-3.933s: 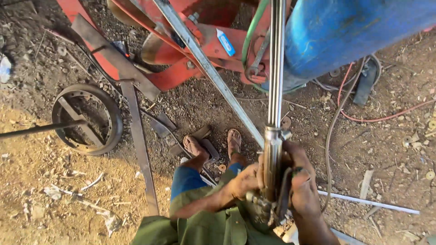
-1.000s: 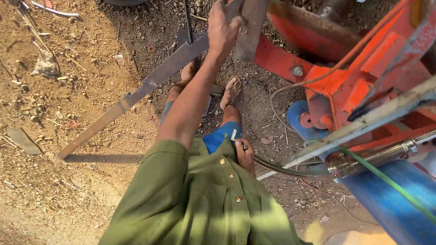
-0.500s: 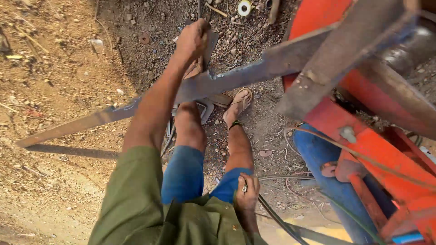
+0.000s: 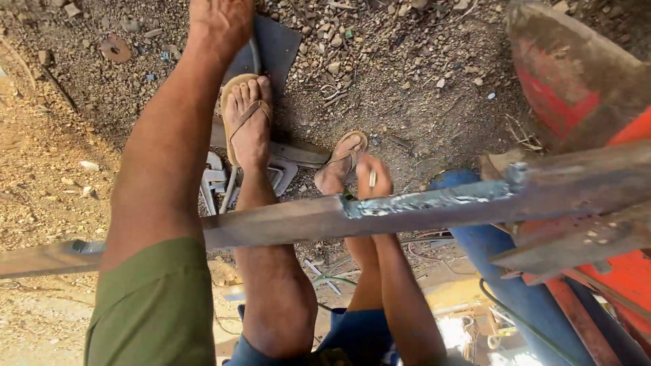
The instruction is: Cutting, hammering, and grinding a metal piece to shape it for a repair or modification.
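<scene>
one view only, head-mounted, so we share nothing with a second camera. we look almost straight down our own body at the dirt ground [image 4: 420, 88], the top of frame being what lies ahead of us. very near: our left forearm fills the left side, with the left hand [image 4: 220, 24] cut by the top edge. our knees sit at the bottom edge, sandalled feet mid-frame. a welded steel bar [image 4: 420, 207] crosses the frame close under the lens, left to right. the red frame [image 4: 576, 102] is cropped at the right edge.
</scene>
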